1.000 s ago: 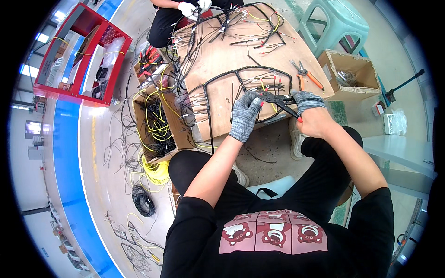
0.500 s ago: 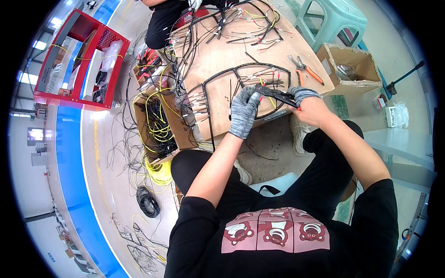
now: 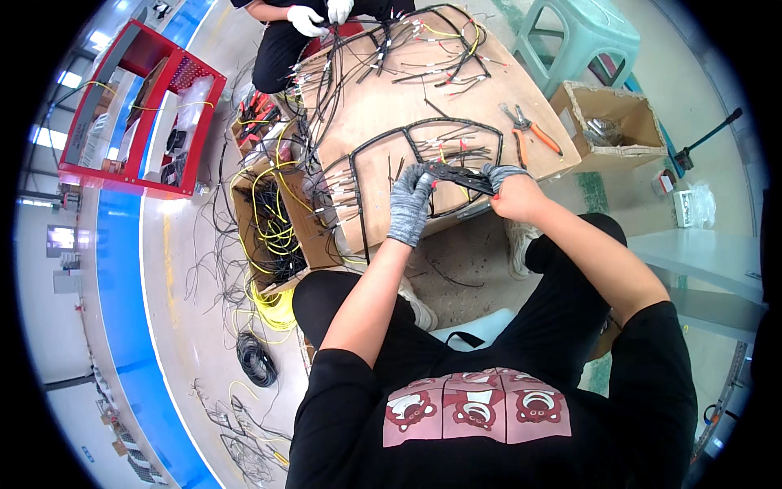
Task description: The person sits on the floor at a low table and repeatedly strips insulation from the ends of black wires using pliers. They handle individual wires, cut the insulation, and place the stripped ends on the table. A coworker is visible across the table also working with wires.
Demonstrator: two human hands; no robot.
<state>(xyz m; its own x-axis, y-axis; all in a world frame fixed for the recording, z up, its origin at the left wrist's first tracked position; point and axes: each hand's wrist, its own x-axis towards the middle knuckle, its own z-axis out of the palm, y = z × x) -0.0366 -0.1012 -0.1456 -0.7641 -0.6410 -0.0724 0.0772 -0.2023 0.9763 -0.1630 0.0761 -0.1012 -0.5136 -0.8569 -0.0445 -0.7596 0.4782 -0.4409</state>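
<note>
My right hand (image 3: pixel 513 192), in a grey fingerless glove, is closed round the handles of black crimping pliers (image 3: pixel 460 176). The pliers lie across the front edge of the wooden board, with their jaws pointing left. My left hand (image 3: pixel 410 209), in a matching glove, pinches at the jaw end; a small red tip shows beside its fingertips, but what the fingers hold is hidden. Just beyond both hands a black taped wire harness (image 3: pixel 379 143) rests on the board (image 3: pixel 513 81). Its branches end in white-sleeved and red-tipped wires.
Orange-handled pliers (image 3: pixel 538 134) lie right of the harness. A co-worker's white-gloved hands (image 3: pixel 307 20) handle a second harness at the far edge. A cardboard box of wires (image 3: pixel 305 232) stands left, an open carton (image 3: pixel 643 122) and green stool (image 3: pixel 582 37) right.
My hands and the black pliers have shifted slightly left and toward me, and the pliers' jaws are turned differently. The co-worker's hands have come further into view.
</note>
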